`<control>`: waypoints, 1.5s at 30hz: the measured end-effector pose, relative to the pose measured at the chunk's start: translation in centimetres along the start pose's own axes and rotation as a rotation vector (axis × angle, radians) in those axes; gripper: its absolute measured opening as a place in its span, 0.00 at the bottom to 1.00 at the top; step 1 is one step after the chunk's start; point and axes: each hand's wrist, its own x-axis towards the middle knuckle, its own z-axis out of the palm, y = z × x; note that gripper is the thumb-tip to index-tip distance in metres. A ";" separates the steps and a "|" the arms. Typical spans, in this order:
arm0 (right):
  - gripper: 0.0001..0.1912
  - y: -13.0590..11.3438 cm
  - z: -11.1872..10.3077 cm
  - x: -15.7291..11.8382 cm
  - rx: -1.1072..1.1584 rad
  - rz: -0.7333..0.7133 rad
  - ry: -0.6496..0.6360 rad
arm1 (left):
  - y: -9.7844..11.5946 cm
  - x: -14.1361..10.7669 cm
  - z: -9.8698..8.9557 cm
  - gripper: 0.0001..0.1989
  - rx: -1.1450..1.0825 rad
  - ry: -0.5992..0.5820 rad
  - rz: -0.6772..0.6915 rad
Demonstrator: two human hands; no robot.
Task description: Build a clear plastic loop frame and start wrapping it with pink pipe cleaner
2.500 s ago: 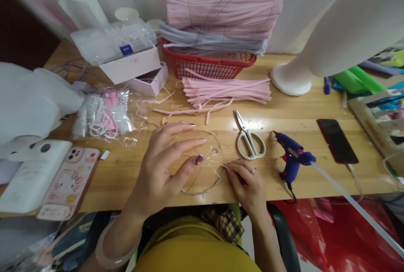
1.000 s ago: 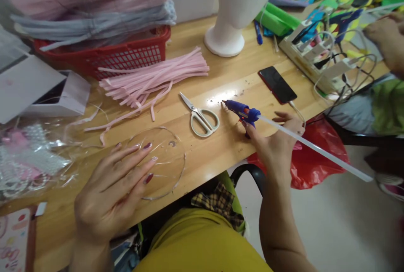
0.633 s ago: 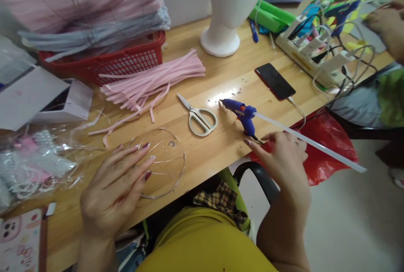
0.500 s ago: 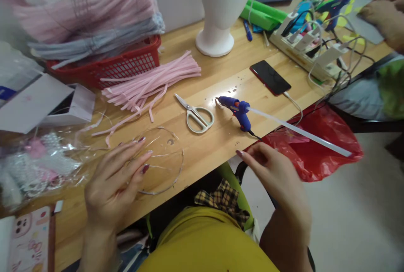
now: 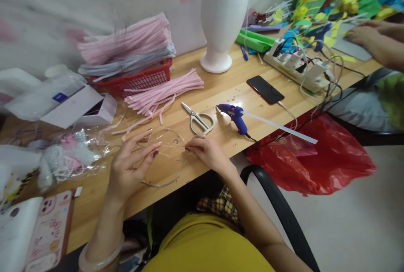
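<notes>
A thin wire hoop (image 5: 166,183) with fine strands across it is held just over the table edge. My left hand (image 5: 131,164) grips its left side, thumb and fingers close together. At the hoop's right side, my right hand (image 5: 206,152) pinches a thin strand (image 5: 173,146) that runs towards my left fingertips; the exact contact is too fine to make out. White-handled scissors (image 5: 202,123) lie open just beyond my right hand. A blue glue gun (image 5: 235,116) with a long glue stick (image 5: 284,128) rests to the right.
Pink fuzzy stems (image 5: 164,93) lie before a red basket (image 5: 142,80). A white foam head (image 5: 217,59) stands behind. To the right are a phone (image 5: 265,89), a power strip (image 5: 296,70) and a red bag (image 5: 334,150). Another person's hand (image 5: 362,36) is at far right.
My right hand has moved left from beyond the table edge to the hoop and now pinches at its side. The view has tilted up, showing more wall and the whole foam head.
</notes>
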 end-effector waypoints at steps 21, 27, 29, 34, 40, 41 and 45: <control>0.07 -1.2 -0.9 0.6 -0.326 -0.050 -0.057 | 1.0 0.5 0.2 0.15 0.010 -0.010 -0.009; 0.07 -0.7 -0.4 0.0 -0.251 0.080 -0.063 | 0.9 1.2 -0.2 0.11 -0.105 -0.042 -0.051; 0.06 -0.7 -0.3 0.0 -0.187 0.121 -0.061 | 0.7 1.5 -0.4 0.10 -0.176 -0.042 -0.073; 0.03 -1.3 -0.1 0.3 0.089 0.167 0.058 | -0.1 1.6 -1.3 0.09 -0.355 0.003 -0.186; 0.08 -2.6 1.0 0.7 0.884 0.428 0.147 | -0.3 1.0 -2.1 0.08 -0.548 0.139 -0.278; 0.09 -3.0 1.2 0.7 0.971 0.450 0.166 | -0.3 0.8 -2.1 0.08 -0.575 0.160 -0.271; 0.10 -5.3 1.4 0.4 1.136 0.446 0.253 | -0.9 -0.4 -1.3 0.07 -0.742 0.269 -0.195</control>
